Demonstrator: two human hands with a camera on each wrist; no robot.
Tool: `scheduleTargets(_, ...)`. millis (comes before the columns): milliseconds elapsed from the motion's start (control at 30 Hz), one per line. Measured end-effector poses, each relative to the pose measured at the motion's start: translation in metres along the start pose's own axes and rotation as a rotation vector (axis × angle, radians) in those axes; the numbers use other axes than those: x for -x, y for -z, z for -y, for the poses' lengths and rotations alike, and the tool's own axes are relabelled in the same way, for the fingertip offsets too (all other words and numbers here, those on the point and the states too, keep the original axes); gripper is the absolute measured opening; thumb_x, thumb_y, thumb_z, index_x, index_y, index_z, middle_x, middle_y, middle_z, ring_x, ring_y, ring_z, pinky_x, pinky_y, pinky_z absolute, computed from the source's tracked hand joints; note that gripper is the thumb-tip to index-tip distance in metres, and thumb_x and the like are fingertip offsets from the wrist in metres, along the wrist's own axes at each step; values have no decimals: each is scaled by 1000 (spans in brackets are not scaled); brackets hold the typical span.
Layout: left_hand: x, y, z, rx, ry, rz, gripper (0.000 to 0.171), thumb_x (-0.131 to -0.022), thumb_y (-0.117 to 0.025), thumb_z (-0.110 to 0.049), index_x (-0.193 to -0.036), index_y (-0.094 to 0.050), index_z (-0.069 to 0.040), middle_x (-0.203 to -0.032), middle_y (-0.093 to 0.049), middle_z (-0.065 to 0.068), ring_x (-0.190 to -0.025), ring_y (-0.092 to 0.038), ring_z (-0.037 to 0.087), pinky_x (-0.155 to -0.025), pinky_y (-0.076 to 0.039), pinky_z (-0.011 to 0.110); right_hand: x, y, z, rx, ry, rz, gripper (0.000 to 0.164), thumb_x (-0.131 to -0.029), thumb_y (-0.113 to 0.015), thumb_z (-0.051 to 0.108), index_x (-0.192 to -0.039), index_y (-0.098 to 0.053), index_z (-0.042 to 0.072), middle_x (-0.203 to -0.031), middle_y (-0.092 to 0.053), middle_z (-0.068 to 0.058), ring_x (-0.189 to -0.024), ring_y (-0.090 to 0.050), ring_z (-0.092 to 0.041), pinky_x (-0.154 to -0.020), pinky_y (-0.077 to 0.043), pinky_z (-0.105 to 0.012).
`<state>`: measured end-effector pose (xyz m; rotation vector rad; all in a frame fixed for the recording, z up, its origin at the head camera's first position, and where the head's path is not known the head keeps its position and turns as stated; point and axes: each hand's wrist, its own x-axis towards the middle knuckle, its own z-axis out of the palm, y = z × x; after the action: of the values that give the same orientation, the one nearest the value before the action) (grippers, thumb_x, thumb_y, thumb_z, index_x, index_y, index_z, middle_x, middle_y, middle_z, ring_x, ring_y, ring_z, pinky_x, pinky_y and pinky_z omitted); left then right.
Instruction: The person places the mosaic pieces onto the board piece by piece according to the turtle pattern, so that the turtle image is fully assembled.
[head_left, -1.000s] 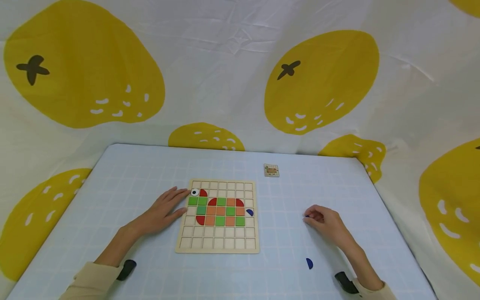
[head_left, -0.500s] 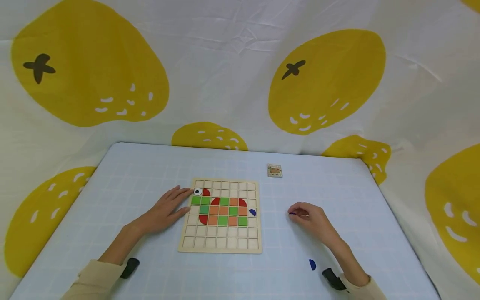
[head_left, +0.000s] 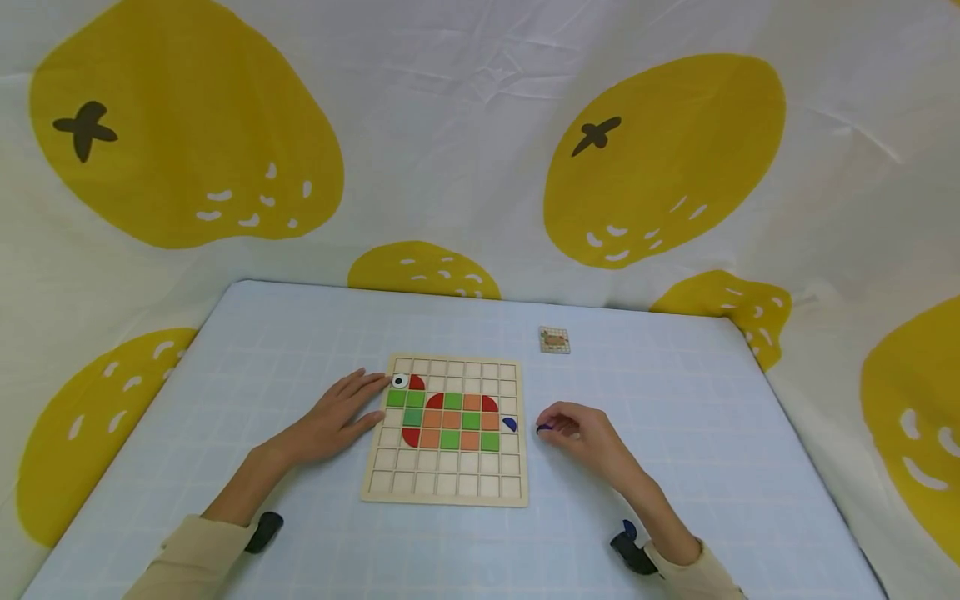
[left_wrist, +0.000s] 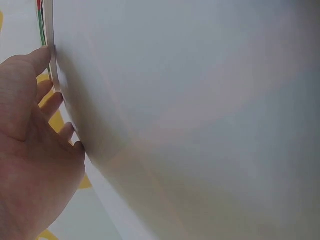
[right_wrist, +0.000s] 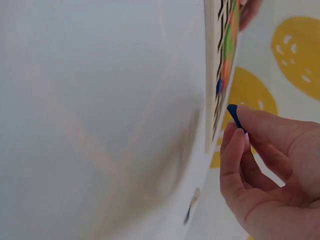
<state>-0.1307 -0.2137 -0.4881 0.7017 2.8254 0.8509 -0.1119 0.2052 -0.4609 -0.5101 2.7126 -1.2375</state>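
My right hand (head_left: 581, 432) pinches a small blue semicircular tile (right_wrist: 234, 114) between thumb and fingertips, just off the right edge of a wooden grid board (head_left: 445, 492). My left hand (head_left: 333, 421) lies with fingers extended, the thumb and fingertips at the board's left edge. On the board, green, orange and red tiles (head_left: 450, 419) form a turtle-like figure, with a round eye tile (head_left: 401, 381) at its upper left. Another blue semicircle (head_left: 509, 424) sits in a cell by the board's right edge.
A loose blue semicircle (head_left: 629, 529) lies on the table beside the right wrist's black strap device (head_left: 632, 553). A small picture card (head_left: 555, 339) rests beyond the board to the right. A curtain with yellow fruit prints hangs behind the table.
My right hand has moved left with the blue tile, from well right of the board to close beside its edge. My left hand stays at the board's left side.
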Motion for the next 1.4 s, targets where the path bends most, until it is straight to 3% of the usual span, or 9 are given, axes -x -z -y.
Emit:
scheduleTargets(400, 1, 2, -6, -2, -8, -16, 59, -106, -59, -29, -158, -40, -10, -160, -39, 16, -151, -19, 48, -118, -20, 70, -9, -33, 29, -148, 35, 91, 13, -92, -77, 3, -104, -73, 5, -101, -73, -3, -90, -66, -15, -82, -59, -26)
scheduleTargets(667, -2, 2, -3, -3, 15, 12, 61, -106, -59, -32, -160, -37, -13, -162, -37, 14, -153, -15, 45, -119, -18, 69, -12, -53, 43, -169, 85, 126, 10, -92, -77, 7, -102, -74, 5, -93, -72, -1, -82, -64, -12, -73, -55, -23)
scheduleTargets(900, -3, 1, -1, -3, 19, 17, 62, -106, -59, -32, -160, -37, -13, -162, -36, 14, -153, -15, 45, -119, -18, 69, -12, -67, 49, -140, 95, 152, 6, -91, -78, 6, -96, -75, 7, -86, -70, 3, -76, -61, -8, -67, -52, -21)
scheduleTargets(1400, -1, -1, 0, -8, 20, 12, 61, -106, -57, -33, -160, -37, -13, -162, -37, 15, -153, -16, 45, -119, -19, 68, -10, -75, 56, -62, 133, 96, 7, -88, -80, 1, -89, -80, 7, -83, -70, 2, -72, -56, -3, -62, -50, -20)
